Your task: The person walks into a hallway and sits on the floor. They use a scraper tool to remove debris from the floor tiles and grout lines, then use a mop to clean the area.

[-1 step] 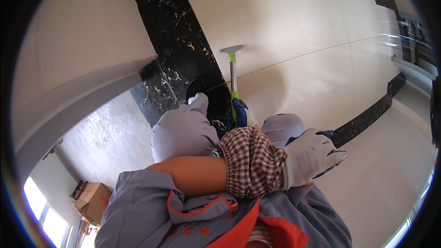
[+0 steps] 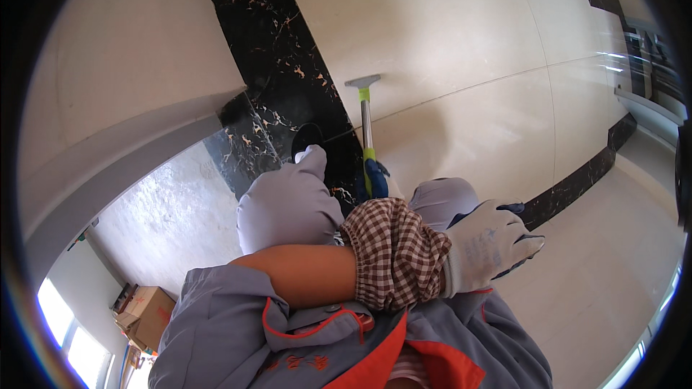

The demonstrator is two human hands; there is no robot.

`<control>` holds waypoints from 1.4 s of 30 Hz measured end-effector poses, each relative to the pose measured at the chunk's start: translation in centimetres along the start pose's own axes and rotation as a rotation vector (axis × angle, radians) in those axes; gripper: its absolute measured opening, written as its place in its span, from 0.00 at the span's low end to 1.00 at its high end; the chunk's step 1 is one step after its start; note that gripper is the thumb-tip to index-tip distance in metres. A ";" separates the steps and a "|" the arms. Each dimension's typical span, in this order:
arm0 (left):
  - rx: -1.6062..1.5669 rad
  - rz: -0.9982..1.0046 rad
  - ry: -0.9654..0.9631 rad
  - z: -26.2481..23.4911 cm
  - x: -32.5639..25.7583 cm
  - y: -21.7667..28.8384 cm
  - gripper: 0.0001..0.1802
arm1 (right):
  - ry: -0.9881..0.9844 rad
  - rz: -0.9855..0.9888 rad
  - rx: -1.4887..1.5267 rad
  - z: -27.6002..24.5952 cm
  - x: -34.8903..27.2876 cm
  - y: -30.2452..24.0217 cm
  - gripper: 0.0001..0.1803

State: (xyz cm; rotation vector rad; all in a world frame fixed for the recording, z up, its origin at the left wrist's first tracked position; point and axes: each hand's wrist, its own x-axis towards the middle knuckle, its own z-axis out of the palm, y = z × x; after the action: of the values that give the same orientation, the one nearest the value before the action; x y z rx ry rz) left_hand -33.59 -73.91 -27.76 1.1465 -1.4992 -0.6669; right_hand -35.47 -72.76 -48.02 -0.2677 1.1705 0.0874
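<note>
Scraper (image 2: 366, 119) in a firm grip: a worker's right hand (image 2: 375, 177), in a white glove with dark blue palm and fingers, closes around the lime-green handle, the metal shaft pointing away from the body toward a flat grey head. The tool stands out over pale floor tiles (image 2: 461, 21), its head just beside a black marbled strip (image 2: 267, 43) flecked with white and orange; whether the blade touches the surface cannot be told from this angle.

Across the lap, the left forearm, bare near the elbow and wrapped lower down in a brown-and-white checked oversleeve (image 2: 395, 256), passes in front of the right arm. The left hand (image 2: 486, 245), gloved to match, hangs with its back toward the viewer and its fingers loosely bent, near the right knee (image 2: 443, 197); its palm is hidden, so one cannot tell whether it holds anything.

The worker crouches in light grey trousers, the left knee (image 2: 285, 205) rising beside the black strip and a dark shoe (image 2: 308, 137) resting on it. A grey jacket (image 2: 216, 317) with orange-red trim fills the foreground. At lower left, beyond a doorway, a cardboard box (image 2: 150, 315) sits near a bright window (image 2: 61, 313).
</note>
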 end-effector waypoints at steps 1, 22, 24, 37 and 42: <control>-0.009 0.006 -0.005 0.3 0.1 0.1 0.22 | 0.008 -0.006 0.002 -0.6 -0.4 0.9 0.15; -0.080 0.014 -0.193 0.5 -1.1 0.0 0.20 | 0.074 -0.011 0.144 -0.8 -6.0 8.1 0.16; -0.109 0.009 -0.096 0.8 -1.4 -0.1 0.19 | 0.069 -0.005 0.157 -1.0 -6.0 7.0 0.16; -0.008 0.016 -0.173 1.4 -1.5 0.1 0.21 | 0.085 -0.025 0.172 -1.5 -6.6 6.9 0.17; 0.011 0.028 -0.174 1.3 -1.1 0.0 0.19 | 0.098 -0.038 0.180 -1.9 -6.2 4.5 0.18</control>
State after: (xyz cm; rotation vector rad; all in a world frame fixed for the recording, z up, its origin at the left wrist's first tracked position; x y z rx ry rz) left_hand -34.86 -73.14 -28.58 1.0968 -1.6637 -0.7555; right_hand -40.54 -68.42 -43.78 -0.1360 1.2617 -0.0656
